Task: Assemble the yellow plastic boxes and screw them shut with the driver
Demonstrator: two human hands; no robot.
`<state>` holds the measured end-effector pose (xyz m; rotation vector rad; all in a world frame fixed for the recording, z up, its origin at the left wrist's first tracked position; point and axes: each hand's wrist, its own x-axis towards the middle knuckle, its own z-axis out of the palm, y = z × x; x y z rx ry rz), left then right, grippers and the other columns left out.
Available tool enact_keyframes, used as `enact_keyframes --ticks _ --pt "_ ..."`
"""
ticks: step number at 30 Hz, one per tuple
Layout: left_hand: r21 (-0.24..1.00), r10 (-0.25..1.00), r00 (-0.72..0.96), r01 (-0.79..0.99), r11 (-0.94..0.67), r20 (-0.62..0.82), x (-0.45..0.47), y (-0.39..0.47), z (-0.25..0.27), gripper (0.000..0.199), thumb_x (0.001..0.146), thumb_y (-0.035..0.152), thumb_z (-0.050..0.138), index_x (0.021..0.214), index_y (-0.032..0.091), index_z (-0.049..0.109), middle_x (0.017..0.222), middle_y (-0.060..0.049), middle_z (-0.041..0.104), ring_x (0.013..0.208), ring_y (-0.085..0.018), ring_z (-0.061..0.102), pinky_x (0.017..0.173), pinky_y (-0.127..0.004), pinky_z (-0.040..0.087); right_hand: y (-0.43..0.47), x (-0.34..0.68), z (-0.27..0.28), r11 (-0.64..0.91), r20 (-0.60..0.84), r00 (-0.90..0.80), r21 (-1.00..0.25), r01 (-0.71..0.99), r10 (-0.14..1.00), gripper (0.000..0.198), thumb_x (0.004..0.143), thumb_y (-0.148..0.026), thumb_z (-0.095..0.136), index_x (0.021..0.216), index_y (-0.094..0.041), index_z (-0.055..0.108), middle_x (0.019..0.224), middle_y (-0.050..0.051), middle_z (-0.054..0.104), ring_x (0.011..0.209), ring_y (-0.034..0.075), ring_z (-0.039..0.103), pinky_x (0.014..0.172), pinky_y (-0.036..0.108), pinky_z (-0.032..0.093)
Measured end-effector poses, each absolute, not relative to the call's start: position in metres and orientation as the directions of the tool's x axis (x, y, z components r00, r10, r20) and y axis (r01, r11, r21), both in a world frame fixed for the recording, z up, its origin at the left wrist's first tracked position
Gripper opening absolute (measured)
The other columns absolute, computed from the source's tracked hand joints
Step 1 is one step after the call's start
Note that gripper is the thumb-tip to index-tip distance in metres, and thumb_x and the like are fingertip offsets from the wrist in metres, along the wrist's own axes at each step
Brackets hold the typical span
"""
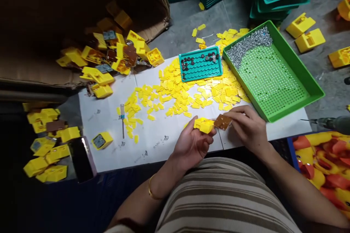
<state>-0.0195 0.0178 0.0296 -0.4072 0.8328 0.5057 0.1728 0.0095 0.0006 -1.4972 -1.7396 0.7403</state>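
Observation:
My left hand (188, 147) is closed around a small yellow plastic housing (202, 125). Just to its right, my right hand (250, 127) pinches a brown circuit board (222, 122) by one edge. Thin wires appear to run between board and housing. Behind both hands, many flat yellow plastic pieces (175, 96) lie scattered over white cardboard (153, 138). A teal tray (201, 71) with small dark round parts rests among them.
A green basket (295, 105) of small metal screws stands right. Loose yellow housings spill from a cardboard box (164, 3) at left. A screwdriver (123, 122), a phone (80, 158) and a power driver (328, 123) lie around. Yellow-orange toys (325, 164) fill a container lower right.

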Motion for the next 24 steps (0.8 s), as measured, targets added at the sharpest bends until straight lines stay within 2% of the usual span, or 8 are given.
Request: enact_keyframes --ticks 3,6,9,12,15,19,22,24 --pt "-0.099 0.243 0.557 -0.513 0.853 -0.794 -0.015 0.025 0.030 0.049 0.098 0.048 0.026 0.103 0.010 0.057 0.072 -0.008 0.062 0.048 -0.009 0.059 0.039 -0.013 0.047 0.016 0.176 0.006 -0.148 -0.167 -0.045 -0.950 0.276 0.985 0.016 0.083 -0.027 0.060 0.097 -0.019 0.064 0.077 0.002 0.067 0.062 0.014 0.063 0.051 0.024 0.050" --pt "-0.074 0.194 0.536 -0.437 0.896 -0.822 -0.014 0.026 0.029 0.042 0.097 0.047 0.032 0.099 0.012 0.056 0.072 -0.007 0.064 0.049 -0.011 0.062 0.040 -0.016 0.049 0.027 0.177 0.011 -0.391 -0.403 -0.200 -0.915 0.099 0.893 0.022 0.081 -0.038 0.062 0.089 -0.018 0.057 0.062 -0.003 0.061 0.039 0.009 0.050 0.036 0.021 0.037" --pt "-0.079 0.162 0.579 -0.368 0.927 -0.799 -0.017 0.024 0.027 0.041 0.095 0.048 0.035 0.093 0.013 0.057 0.071 -0.006 0.065 0.046 -0.013 0.062 0.039 -0.020 0.049 0.030 0.179 0.012 -0.139 -0.183 -0.098 -0.927 0.348 0.978 0.013 0.086 -0.031 0.057 0.090 -0.019 0.059 0.077 0.003 0.067 0.057 0.014 0.061 0.048 0.024 0.046" --pt "-0.154 0.116 0.653 -0.342 0.927 -0.748 -0.020 0.022 0.024 0.046 0.096 0.049 0.031 0.088 0.012 0.058 0.068 -0.007 0.065 0.046 -0.013 0.062 0.037 -0.018 0.047 0.020 0.181 0.007 0.198 0.101 -0.175 -0.647 0.737 0.979 0.017 0.090 -0.017 0.051 0.099 -0.021 0.065 0.100 0.007 0.069 0.089 0.020 0.064 0.070 0.030 0.052" --pt "-0.202 0.130 0.647 -0.413 0.888 -0.752 -0.018 0.023 0.023 0.049 0.097 0.049 0.027 0.088 0.012 0.059 0.067 -0.007 0.064 0.045 -0.010 0.059 0.036 -0.015 0.045 0.005 0.185 0.003 0.336 0.041 -0.352 -0.414 0.846 0.935 0.034 0.088 -0.010 0.050 0.117 -0.024 0.062 0.117 0.005 0.067 0.094 0.023 0.061 0.068 0.033 0.051" --pt "-0.183 0.175 0.604 -0.483 0.856 -0.778 -0.016 0.025 0.022 0.050 0.096 0.051 0.028 0.089 0.013 0.059 0.068 -0.007 0.063 0.045 -0.009 0.055 0.035 -0.015 0.044 -0.005 0.195 0.012 0.277 -0.018 -0.340 -0.541 0.794 0.940 0.053 0.088 -0.021 0.055 0.139 -0.019 0.043 0.130 0.010 0.059 0.100 0.023 0.062 0.071 0.034 0.054" --pt "-0.180 0.167 0.597 -0.477 0.860 -0.785 -0.017 0.025 0.020 0.047 0.096 0.049 0.032 0.090 0.012 0.060 0.071 -0.008 0.065 0.046 -0.010 0.056 0.036 -0.016 0.045 -0.004 0.200 0.016 0.202 0.065 -0.214 -0.669 0.715 0.975 0.032 0.091 -0.020 0.052 0.122 -0.021 0.057 0.109 0.009 0.065 0.091 0.019 0.064 0.075 0.031 0.054" --pt "-0.169 0.168 0.597 -0.467 0.868 -0.784 -0.018 0.024 0.018 0.045 0.095 0.046 0.034 0.093 0.011 0.061 0.075 -0.010 0.068 0.050 -0.012 0.060 0.037 -0.018 0.047 -0.001 0.200 0.013 0.183 0.054 -0.200 -0.673 0.717 0.978 0.022 0.093 -0.020 0.052 0.111 -0.021 0.062 0.096 0.006 0.066 0.085 0.017 0.064 0.073 0.030 0.053"
